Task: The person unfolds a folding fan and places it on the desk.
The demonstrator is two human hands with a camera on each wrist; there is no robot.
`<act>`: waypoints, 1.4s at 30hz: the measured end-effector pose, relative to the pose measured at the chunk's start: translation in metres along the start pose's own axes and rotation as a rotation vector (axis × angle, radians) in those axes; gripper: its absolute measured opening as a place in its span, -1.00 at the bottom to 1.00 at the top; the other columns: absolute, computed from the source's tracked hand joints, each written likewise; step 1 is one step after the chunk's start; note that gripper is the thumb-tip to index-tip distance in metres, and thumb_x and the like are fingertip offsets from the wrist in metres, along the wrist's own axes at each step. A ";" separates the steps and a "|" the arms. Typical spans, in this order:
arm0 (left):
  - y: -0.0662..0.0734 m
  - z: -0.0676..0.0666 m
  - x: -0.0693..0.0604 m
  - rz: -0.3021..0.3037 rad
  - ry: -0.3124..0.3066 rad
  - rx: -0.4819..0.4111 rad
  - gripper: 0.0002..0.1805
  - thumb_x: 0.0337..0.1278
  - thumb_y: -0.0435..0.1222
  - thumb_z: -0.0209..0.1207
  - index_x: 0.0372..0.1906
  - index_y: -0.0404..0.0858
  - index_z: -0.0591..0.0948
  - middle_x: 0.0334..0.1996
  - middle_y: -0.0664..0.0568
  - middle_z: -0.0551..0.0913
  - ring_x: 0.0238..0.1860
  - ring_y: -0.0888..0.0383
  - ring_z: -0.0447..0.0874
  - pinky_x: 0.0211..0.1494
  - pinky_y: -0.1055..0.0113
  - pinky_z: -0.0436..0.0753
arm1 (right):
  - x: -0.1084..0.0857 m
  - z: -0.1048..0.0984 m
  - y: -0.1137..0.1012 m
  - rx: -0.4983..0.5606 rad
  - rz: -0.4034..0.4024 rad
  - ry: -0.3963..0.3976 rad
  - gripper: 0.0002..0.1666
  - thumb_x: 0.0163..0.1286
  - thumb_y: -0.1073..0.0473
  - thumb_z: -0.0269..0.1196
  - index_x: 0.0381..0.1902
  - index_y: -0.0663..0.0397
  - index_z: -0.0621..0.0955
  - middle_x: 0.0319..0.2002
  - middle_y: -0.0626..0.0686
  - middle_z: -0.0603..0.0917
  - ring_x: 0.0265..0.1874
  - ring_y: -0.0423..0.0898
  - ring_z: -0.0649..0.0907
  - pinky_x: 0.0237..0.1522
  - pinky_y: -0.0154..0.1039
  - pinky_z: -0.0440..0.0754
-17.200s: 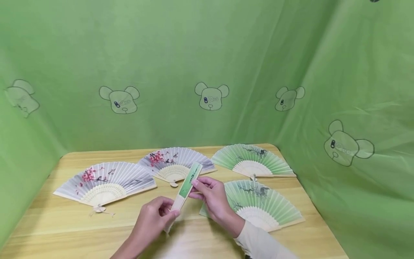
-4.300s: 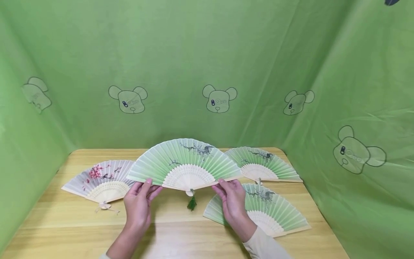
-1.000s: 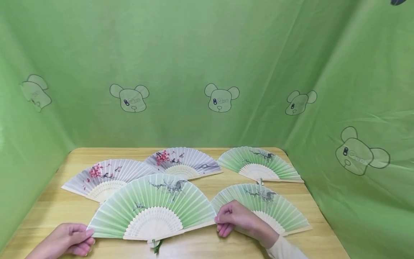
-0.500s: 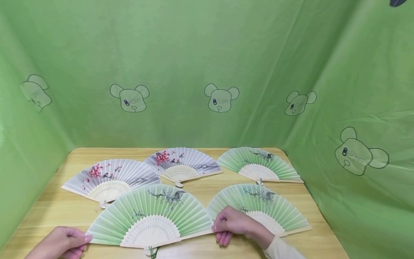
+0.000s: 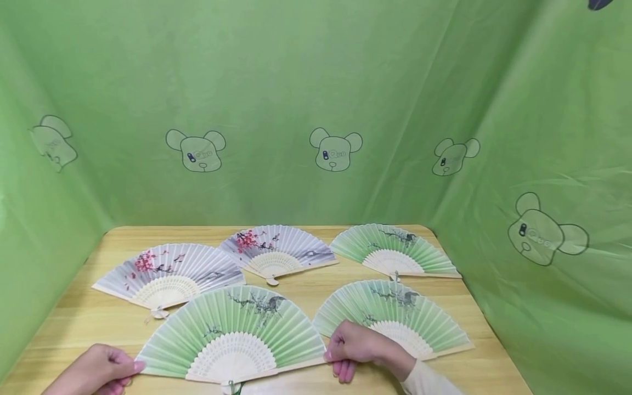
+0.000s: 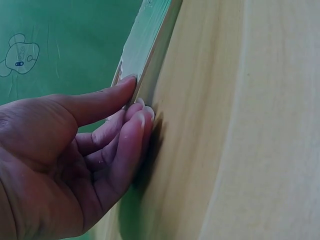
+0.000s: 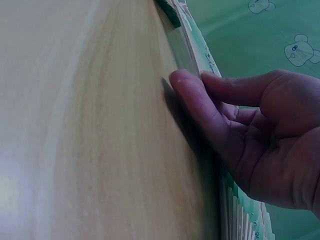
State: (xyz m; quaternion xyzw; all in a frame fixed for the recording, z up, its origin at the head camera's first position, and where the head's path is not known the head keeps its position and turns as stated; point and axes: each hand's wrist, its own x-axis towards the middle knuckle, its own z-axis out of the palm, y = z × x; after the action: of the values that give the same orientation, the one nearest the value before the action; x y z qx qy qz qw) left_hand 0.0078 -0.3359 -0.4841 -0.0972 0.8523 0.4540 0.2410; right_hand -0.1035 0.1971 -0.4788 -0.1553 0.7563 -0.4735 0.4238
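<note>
A spread green folding fan (image 5: 232, 329) with a dark branch print and pale pierced ribs is at the table's front, left of middle. My left hand (image 5: 96, 370) pinches its left end; in the left wrist view, the thumb of the left hand (image 6: 65, 160) lies on top with fingers underneath. At the other end, my right hand (image 5: 362, 351) pinches the outer rib, and the right wrist view shows the right hand (image 7: 260, 130) close over the tabletop. The fan's green tassel (image 5: 236, 388) is partly cut off by the frame's bottom edge.
Two grey fans with red blossoms, a left one (image 5: 168, 280) and a back-middle one (image 5: 276, 252), lie spread. Two more green fans lie right: a back one (image 5: 395, 252) and a front one (image 5: 395, 312) partly behind my right hand. Green cloth (image 5: 266, 82) surrounds the wooden table (image 5: 59, 340).
The held fan was folded at first, then spread and raised mid-table. Since then both hands have lowered it toward the front left. Over the last half second it has barely shifted.
</note>
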 end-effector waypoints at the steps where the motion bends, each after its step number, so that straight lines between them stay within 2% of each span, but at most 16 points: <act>1: 0.001 0.000 0.000 0.008 -0.003 0.006 -0.63 0.30 -0.06 0.36 -0.42 -0.30 0.70 -0.58 0.15 0.64 -0.55 0.33 0.56 -0.53 0.55 0.68 | 0.000 0.000 0.000 -0.006 0.002 -0.002 -0.71 0.43 0.25 0.33 -0.49 0.33 0.69 -0.65 0.06 0.70 -0.73 -0.19 0.70 -0.63 -0.30 0.82; 9: 0.004 -0.001 0.003 0.026 -0.056 -0.005 -0.63 0.29 -0.07 0.37 -0.43 -0.31 0.68 -0.59 0.14 0.63 -0.57 0.32 0.53 -0.54 0.56 0.66 | -0.002 -0.003 0.002 -0.012 0.015 0.014 -0.69 0.42 0.23 0.35 -0.50 0.33 0.69 -0.65 0.08 0.71 -0.74 -0.18 0.70 -0.64 -0.28 0.82; 19: 0.009 -0.002 0.006 0.057 -0.041 0.048 -0.67 0.37 -0.16 0.31 -0.46 -0.30 0.65 -0.61 0.14 0.59 -0.58 0.29 0.55 -0.56 0.54 0.67 | -0.001 -0.004 0.004 -0.025 0.007 0.050 -0.67 0.40 0.20 0.38 -0.51 0.34 0.70 -0.66 0.07 0.70 -0.74 -0.18 0.70 -0.65 -0.25 0.82; 29: 0.018 0.000 0.003 0.013 -0.033 0.026 -0.77 0.40 -0.27 0.26 -0.41 -0.30 0.63 -0.62 0.12 0.58 -0.59 0.27 0.54 -0.56 0.50 0.68 | -0.002 -0.001 -0.001 -0.065 0.011 0.116 -0.67 0.38 0.16 0.40 -0.53 0.27 0.70 -0.67 0.05 0.69 -0.77 -0.19 0.66 -0.68 -0.28 0.79; 33: 0.018 0.000 0.003 0.020 -0.032 0.035 -0.71 0.42 -0.19 0.25 -0.41 -0.28 0.62 -0.60 0.13 0.58 -0.58 0.27 0.55 -0.57 0.49 0.67 | -0.004 -0.001 -0.001 -0.090 0.012 0.144 -0.67 0.37 0.18 0.41 -0.55 0.26 0.69 -0.69 0.04 0.69 -0.78 -0.20 0.65 -0.69 -0.27 0.79; 38: 0.020 -0.005 0.004 -0.001 -0.040 0.038 -0.53 0.55 -0.02 0.08 -0.45 -0.26 0.58 -0.60 0.12 0.55 -0.57 0.25 0.50 -0.60 0.47 0.61 | -0.005 -0.002 -0.003 -0.104 -0.004 0.152 -0.77 0.39 0.25 0.35 -0.47 0.24 0.70 -0.64 0.07 0.70 -0.75 -0.19 0.66 -0.66 -0.24 0.81; 42: 0.026 -0.006 0.007 -0.046 0.010 0.064 -0.50 0.58 0.02 0.02 -0.43 -0.26 0.57 -0.62 0.09 0.55 -0.56 0.21 0.48 -0.60 0.44 0.59 | -0.006 -0.006 -0.005 -0.128 -0.027 0.162 -0.84 0.42 0.30 0.28 -0.39 0.21 0.71 -0.58 0.09 0.71 -0.68 -0.16 0.69 -0.60 -0.23 0.84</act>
State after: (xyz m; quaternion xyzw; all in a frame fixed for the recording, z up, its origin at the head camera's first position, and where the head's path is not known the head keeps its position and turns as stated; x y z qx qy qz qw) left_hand -0.0097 -0.3257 -0.4661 -0.1111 0.8650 0.4206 0.2501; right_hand -0.1054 0.2021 -0.4702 -0.1537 0.8147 -0.4408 0.3440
